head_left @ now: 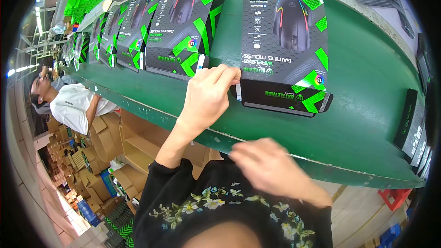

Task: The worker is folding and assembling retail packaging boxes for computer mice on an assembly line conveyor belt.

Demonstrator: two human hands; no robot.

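A black and green computer mouse box (285, 36) lies on the green table in front of me, its printed mouse picture facing up. At its near end is a flap (285, 95) in the same black and green. The fingers of my left hand (209, 94) are closed at the box's near left corner, where they pinch its edge; the fingertips are partly hidden. Lower down, over the table's near edge, my right hand (271, 165) is smeared by motion, apart from the box. Its fingers cannot be made out.
Several matching mouse boxes (179, 23) stand in a row toward the left along the green table (363, 110). Dark printed cartons (409, 124) are stacked at the right end. A red stool (394, 197) is below. At left, a person in white (73, 105) sits near brown cartons (105, 138).
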